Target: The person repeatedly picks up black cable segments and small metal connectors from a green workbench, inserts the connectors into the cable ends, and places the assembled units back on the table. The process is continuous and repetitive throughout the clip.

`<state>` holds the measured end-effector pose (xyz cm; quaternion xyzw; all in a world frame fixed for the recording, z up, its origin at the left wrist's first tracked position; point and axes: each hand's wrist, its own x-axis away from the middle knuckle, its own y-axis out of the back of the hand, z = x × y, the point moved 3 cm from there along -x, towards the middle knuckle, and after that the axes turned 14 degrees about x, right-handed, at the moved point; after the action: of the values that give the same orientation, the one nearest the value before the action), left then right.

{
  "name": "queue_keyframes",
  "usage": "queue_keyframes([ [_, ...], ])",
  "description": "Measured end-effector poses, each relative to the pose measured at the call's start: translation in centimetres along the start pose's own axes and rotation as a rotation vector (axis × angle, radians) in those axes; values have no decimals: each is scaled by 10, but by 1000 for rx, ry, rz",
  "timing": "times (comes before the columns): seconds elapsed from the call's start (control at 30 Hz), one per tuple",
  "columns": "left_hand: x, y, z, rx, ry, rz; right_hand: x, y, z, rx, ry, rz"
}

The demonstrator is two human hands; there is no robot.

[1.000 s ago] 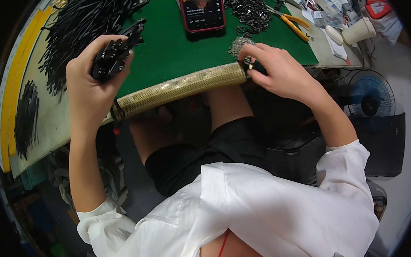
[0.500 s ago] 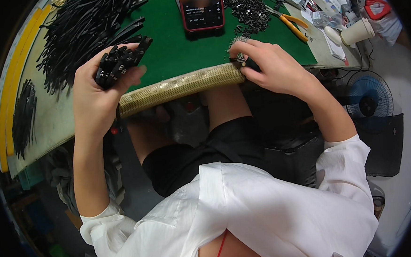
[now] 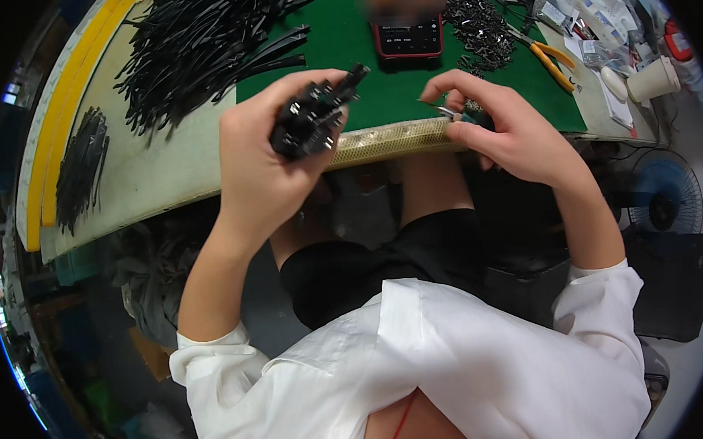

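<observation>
My left hand [image 3: 251,153] is closed around a bundle of thin black straps [image 3: 309,124], whose ends carry small shiny metal bits. It is raised above the front edge of the green mat [image 3: 380,97]. To its right, my right hand [image 3: 519,133] grips a small tool [image 3: 447,112] with a metal tip and a dark handle, mostly hidden by the fingers. The tip points left toward the bundle, apart from it. Beneath both hands, a yellowish mesh-covered roll [image 3: 391,142] lies along the table's front edge.
A big heap of black straps [image 3: 196,44] lies at the far left, with a smaller bunch [image 3: 83,167] nearer. A phone [image 3: 409,43] stands at the back. Small dark metal parts [image 3: 480,26], orange-handled pliers [image 3: 553,62], a white cup [image 3: 653,80] and a fan [image 3: 664,192] are right.
My left hand has moved right with the bundle, closer to my right hand. The right hand now has the tool's tip raised off the roll. The whole view has shifted.
</observation>
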<state>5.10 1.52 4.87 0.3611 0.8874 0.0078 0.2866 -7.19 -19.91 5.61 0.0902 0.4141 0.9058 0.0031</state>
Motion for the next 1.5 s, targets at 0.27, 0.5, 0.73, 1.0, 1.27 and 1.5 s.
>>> queue_keyframes([
  [0.27,3,-15,-5,-267,-314,-5,8,-32,40,-869,22,68],
  [0.5,7,-19,-5,-245,-380,-31,5,-38,40,-928,36,85],
  [0.73,9,-16,-8,-355,-474,49,5,-51,40,-935,18,28],
  [1.0,8,-20,6,-451,-324,58,-2,-63,44,247,321,-634],
  [1.27,-9,53,27,-664,-38,-217,-32,-6,6,621,470,-560],
  [1.5,-46,67,59,-866,84,-180,-74,58,-57,706,365,-649],
])
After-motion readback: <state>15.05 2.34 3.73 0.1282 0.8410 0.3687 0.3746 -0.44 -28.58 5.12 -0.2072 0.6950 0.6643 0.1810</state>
